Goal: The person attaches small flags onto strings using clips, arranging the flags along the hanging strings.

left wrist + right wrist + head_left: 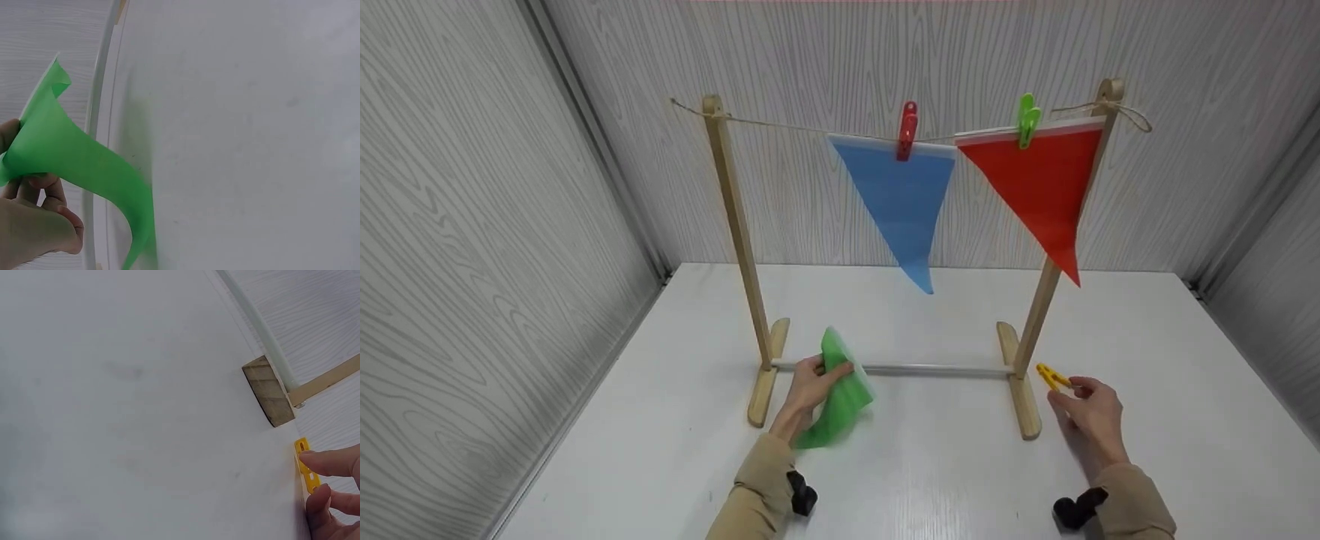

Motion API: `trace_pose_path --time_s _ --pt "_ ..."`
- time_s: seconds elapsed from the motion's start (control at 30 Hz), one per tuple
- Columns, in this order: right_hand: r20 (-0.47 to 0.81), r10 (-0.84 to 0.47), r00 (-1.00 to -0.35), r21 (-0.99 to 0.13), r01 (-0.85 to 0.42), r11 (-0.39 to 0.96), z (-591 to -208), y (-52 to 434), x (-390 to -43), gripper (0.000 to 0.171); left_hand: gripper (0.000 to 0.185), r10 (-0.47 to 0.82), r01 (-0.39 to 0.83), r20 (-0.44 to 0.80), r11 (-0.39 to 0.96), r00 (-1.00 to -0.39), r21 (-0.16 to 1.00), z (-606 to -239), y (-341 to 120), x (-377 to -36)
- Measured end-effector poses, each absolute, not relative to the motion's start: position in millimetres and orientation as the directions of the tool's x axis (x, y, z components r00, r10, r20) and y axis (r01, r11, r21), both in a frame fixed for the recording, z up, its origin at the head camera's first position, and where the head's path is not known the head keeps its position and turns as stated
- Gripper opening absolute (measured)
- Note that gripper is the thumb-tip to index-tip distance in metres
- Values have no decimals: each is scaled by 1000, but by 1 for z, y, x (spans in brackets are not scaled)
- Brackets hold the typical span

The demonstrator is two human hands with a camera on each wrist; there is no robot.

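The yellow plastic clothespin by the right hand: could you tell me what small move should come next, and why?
Probably lift the yellow plastic clothespin off the white table: the right hand already pinches it, while the left hand holds the green triangular flag.

We see a thin green triangular plastic flag [840, 397] pinched at its wide end, curling and sagging so its tip trails toward six o'clock over the white tabletop, just in front of the white crossbar. At three o'clock from it lies a small yellow plastic clothespin [1051, 376], pointing toward ten o'clock, held between fingertips just beside the wooden foot.
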State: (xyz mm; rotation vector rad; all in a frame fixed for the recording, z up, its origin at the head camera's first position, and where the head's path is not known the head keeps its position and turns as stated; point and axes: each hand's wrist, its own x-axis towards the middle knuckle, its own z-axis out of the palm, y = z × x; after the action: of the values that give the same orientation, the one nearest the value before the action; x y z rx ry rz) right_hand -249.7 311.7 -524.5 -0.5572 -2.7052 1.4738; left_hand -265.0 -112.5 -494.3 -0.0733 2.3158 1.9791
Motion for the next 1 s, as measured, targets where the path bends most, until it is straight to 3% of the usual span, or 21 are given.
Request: trace_pose_path --time_s 0.23,0.53,1.0 --pt "-123 304 -945 -795 277 540 -523 311 -250 56 33 -4 -101 -102 138 -995 985 -495 -113 -266" --pt "-135 306 -942 -797 286 531 -525 310 -252 57 20 -53 -67 -60 140 -997 988 -459 -108 -242" --pt "-140 297 -944 -800 285 528 -525 311 -254 57 26 -115 -58 -45 110 -992 992 -498 -112 -267"
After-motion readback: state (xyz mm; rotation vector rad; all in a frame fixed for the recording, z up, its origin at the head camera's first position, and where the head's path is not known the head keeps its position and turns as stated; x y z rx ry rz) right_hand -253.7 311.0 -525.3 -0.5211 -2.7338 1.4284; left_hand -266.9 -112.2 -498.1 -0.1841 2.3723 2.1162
